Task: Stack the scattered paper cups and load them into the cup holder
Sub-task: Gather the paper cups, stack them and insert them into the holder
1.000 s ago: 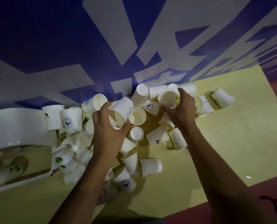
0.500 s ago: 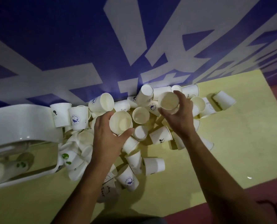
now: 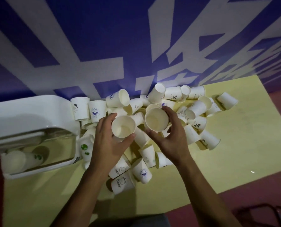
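Observation:
Several white paper cups [image 3: 197, 110] lie scattered in a heap on the yellow table [image 3: 234, 148]. My left hand [image 3: 108, 143] grips one cup [image 3: 123, 126] with its mouth facing me. My right hand [image 3: 171, 138] grips a second cup [image 3: 156, 119], also mouth up, close beside the first. Both held cups hover above the middle of the heap. The white cup holder [image 3: 28, 112] lies on the table's left side, with a stack of cups [image 3: 20, 160] inside its clear part.
A blue wall with large white lettering [image 3: 136, 46] stands right behind the table. Dark red floor [image 3: 259, 202] shows past the table's right and near edges, with a dark cord at the bottom right.
My right hand has lifted its cup off the heap and carried it left toward the cup in my left hand. The two cups now sit side by side.

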{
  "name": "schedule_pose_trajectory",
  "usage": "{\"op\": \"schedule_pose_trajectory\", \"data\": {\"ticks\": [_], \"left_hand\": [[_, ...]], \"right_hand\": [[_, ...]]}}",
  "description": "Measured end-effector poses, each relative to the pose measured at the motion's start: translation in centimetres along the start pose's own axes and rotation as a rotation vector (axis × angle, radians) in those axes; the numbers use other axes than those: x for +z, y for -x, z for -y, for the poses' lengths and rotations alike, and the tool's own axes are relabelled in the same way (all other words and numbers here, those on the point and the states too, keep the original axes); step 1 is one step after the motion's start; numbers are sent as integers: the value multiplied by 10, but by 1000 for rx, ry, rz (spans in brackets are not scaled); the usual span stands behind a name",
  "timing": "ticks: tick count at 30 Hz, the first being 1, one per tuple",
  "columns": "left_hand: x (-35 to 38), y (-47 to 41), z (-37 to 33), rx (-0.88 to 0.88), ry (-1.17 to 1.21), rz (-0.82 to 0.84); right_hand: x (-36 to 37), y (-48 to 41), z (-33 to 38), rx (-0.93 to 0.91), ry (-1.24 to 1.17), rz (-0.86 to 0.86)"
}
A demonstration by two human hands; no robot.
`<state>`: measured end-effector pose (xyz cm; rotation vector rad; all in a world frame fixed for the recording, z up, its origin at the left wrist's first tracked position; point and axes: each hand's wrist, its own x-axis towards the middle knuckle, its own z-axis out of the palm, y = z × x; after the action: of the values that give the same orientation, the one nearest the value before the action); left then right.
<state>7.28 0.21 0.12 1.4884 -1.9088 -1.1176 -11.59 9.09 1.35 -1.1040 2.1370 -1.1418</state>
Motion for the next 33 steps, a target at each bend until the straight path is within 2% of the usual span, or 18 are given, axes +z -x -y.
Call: {"op": "schedule_pose_trajectory", "data": {"ticks": [4, 8, 21, 33], "left_hand": [[-39, 13, 20, -23, 13, -18], [-87, 27, 46, 31, 60, -47], [-236, 68, 165, 9, 89, -163], [-279, 66, 227, -32, 25, -259]], "right_hand": [[29, 20, 28, 2, 13, -1], [67, 45, 61, -25, -25, 30], [232, 116, 156, -82, -73, 185], [290, 130, 175, -47, -18, 217]]}}
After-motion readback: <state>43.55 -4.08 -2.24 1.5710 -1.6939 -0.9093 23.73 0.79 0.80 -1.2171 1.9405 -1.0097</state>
